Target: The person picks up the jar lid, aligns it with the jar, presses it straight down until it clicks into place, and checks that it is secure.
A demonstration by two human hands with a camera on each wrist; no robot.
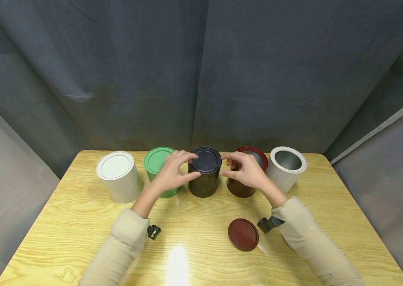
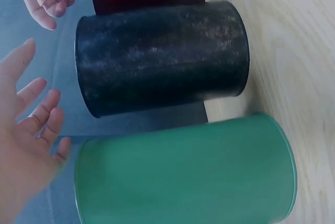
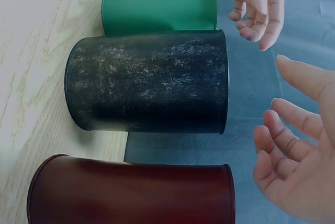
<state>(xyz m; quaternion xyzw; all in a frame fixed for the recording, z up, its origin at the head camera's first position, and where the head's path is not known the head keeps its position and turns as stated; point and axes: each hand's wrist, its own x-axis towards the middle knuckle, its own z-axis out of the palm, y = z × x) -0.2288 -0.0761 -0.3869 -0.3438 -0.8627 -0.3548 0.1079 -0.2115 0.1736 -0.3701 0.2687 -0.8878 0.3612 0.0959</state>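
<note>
On the wooden table [image 1: 80,222], both hands, left hand [image 1: 171,174] and right hand [image 1: 246,171], hover spread-fingered beside the black can [image 1: 204,172], gripping nothing; closing on its lid [image 1: 206,159] looks next.

A big gray curtain [image 1: 201,71] hangs behind a yellow wooden table [image 1: 344,222]. A bright spot of light [image 1: 177,265] shines on the wood.

black can [image 3: 149,80], green can [image 3: 159,4], hands [image 3: 296,156]
</note>
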